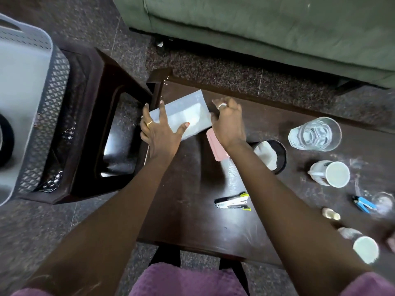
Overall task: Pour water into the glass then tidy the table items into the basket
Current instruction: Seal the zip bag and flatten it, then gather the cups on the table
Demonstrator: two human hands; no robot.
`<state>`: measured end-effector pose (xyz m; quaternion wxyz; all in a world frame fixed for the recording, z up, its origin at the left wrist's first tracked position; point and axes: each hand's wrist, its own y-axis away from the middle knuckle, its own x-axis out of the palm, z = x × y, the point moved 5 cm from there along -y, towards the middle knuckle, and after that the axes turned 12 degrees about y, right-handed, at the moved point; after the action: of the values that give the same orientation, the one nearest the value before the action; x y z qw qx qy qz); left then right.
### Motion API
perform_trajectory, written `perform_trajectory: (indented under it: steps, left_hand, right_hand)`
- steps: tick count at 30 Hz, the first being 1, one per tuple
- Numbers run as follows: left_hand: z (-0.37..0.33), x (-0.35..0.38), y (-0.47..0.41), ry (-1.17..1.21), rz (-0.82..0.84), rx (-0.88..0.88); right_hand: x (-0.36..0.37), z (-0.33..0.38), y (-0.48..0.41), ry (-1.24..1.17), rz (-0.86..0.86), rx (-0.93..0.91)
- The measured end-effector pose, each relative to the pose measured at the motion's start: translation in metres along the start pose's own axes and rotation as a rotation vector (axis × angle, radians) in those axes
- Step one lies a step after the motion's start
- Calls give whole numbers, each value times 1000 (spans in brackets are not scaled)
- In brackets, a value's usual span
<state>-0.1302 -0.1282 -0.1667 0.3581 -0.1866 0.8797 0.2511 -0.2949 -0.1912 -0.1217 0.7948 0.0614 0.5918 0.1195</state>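
Glass: a clear glass (314, 134) with water in it stands upright on the far right part of the surface (192, 221), well apart from both hands.
Basket: a grey perforated basket (49, 116) sits on a dark stool (98, 82) just left of the surface, off its far left corner.
Packet: a flat white packet (183, 113) lies at the far left corner of the surface, tilted against its edges.
Left hand: the left hand (159, 131) lies spread on the near left end of the packet, fingers straight and splayed, thumb on its near edge.
Right hand: the right hand (227, 122) has its fingers curled over the packet's right end and grips it; the two hands are apart, one at each end.
Pink item: a flat pink item (215, 146) lies partly under the right wrist, just beside the packet; what it is cannot be told.
Bowl: a black bowl (281, 152) holding something white stands between the pink item and the glass.
Cup: a white cup (333, 174) stands near the glass, on its near side.
Staplers: a black stapler with green trim (233, 202) lies mid-surface; a small blue stapler (363, 204) lies near the right edge.
Bottles: a small bottle (331, 214) and a white-capped bottle (361, 244) are at the near right, both blurred.
Sofa: a green sofa (256, 24) stands beyond the surface.
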Motion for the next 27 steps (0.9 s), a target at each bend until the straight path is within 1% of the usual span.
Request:
perform_trajectory:
  steps: [2,3,5,7,8,10,12,15,18,22,24,27]
  left_hand:
    - [-18,3,8,44,-42,67]
    - [-28,7,13,74,-55,98]
    - [-47,17,27,125,-57,169]
    - [-65,30,43,135,-26,240]
    - [-72,36,50,132,-3,261]
    - [-84,48,62,128,42,278]
    - [-94,59,74,118,84,290]
    - [-107,73,92,96,137,321]
    - [-120,83,105,67,140,360]
    - [-151,99,121,126,156,367]
    - [-172,107,128,146,168,398]
    - [-209,126,135,133,253,468]
  right_hand:
    - [-20,-10,14,9,-80,65]
    - [-29,-18,22,58,-98,104]
    - [-40,-41,40,167,-69,231]
    - [-42,-67,57,209,47,367]
    - [-40,-78,64,220,134,410]
    - [-31,-92,77,220,320,446]
    - [-24,-101,86,157,424,443]
    - [-23,-106,90,56,409,393]
    - [-39,-112,95,-1,383,351]
    - [-92,-139,110,15,342,290]
    - [-128,-157,119,29,335,274]
    - [-183,-190,132,33,278,286]
